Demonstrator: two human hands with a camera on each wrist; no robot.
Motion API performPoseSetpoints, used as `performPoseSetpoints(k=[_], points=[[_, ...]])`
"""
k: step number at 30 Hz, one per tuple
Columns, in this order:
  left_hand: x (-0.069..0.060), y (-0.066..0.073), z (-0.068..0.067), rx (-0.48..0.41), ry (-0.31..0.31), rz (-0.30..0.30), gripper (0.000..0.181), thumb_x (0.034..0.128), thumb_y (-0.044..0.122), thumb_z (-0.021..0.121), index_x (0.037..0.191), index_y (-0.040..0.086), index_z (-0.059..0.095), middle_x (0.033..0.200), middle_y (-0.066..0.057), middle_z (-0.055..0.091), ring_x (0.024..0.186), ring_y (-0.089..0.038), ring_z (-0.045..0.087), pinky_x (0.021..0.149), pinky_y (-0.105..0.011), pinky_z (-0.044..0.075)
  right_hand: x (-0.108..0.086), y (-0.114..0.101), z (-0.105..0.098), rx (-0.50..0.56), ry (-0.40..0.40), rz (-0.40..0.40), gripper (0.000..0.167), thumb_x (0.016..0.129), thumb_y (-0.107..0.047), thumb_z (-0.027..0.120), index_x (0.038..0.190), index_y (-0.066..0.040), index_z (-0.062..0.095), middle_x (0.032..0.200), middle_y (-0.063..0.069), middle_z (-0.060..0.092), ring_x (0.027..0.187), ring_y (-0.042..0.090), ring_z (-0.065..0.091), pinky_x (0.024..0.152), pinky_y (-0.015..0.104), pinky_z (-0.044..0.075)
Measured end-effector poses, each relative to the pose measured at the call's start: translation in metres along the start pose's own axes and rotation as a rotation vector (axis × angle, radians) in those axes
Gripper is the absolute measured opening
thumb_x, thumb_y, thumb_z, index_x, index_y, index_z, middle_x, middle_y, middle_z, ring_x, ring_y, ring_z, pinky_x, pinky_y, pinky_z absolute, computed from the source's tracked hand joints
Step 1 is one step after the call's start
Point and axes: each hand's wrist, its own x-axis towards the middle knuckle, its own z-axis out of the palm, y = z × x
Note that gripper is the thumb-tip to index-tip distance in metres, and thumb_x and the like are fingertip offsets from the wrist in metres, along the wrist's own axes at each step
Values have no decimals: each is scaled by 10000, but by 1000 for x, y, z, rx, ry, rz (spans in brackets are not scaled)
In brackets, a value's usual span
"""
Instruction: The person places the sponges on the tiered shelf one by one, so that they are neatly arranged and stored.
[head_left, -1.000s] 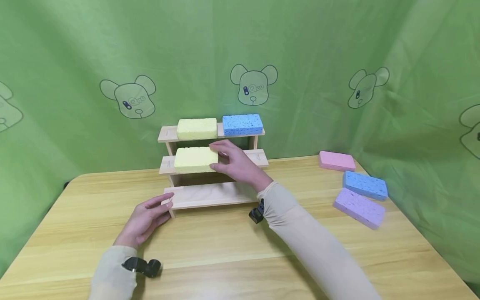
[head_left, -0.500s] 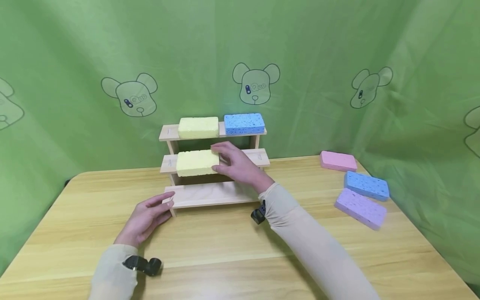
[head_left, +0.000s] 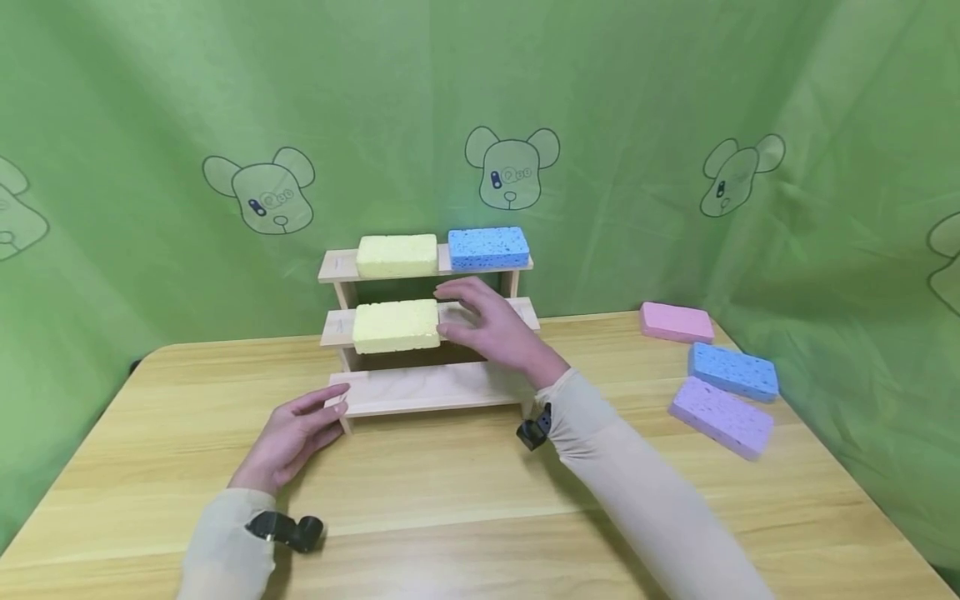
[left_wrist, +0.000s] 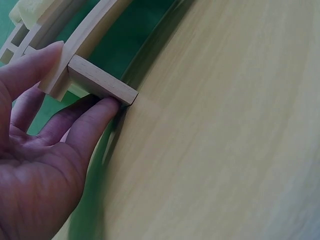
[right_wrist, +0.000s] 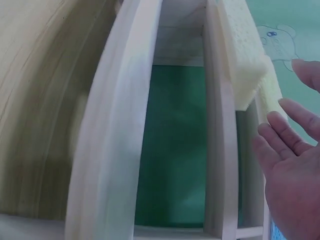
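The left hand [head_left: 288,437] pinches the left end of the bottom step [head_left: 431,390] of the wooden rack [head_left: 339,328]. To the right on the table [head_left: 450,508] lie a purple sponge [head_left: 722,415], then a blue sponge [head_left: 732,371]. The right hand [head_left: 498,329] is spread beside the fat yellow sponge [head_left: 396,325] on the middle step [head_left: 522,312]; I can't tell if its thumb touches. A pink sponge [head_left: 676,322] lies farther back. Up top sit a second yellow sponge [head_left: 396,254] and a second blue sponge [head_left: 488,248], before green cloth [head_left: 390,83].

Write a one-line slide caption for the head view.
Right hand beside a yellow sponge on the middle wooden shelf, left hand touching the bottom shelf's left end.
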Motion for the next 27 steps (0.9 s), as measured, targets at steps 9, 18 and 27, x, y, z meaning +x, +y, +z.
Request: performPoseSetpoints(k=[9,18,27], points=[[1,0,-1,-9,-5,6,418,903,10,672,1315,17,600,1523,-198,294,1096,-198,623,1013,-366,482,-19,2,-19,37,9,-10,390,912,-93,701,1272,7,589,1307,54,518,1254,189,465,1137,328,332],[-1,1,-2,3,-7,1,476,910,12,666,1365,-24,531,1535,-201,278,1110,-195,614,1018,-367,476,-37,-2,-38,84,27,10,394,916,-76,694,1279,31,582,1299,95,524,1247,249,478,1139,383,335],[0,1,-1,8,-10,2,497,908,13,670,1376,-39,510,1535,-200,280,1110,-189,614,1012,-361,482,-56,0,-58,0,44,16,399,915,-50,685,1290,29,573,1328,114,513,1268,261,452,1145,450,319]])
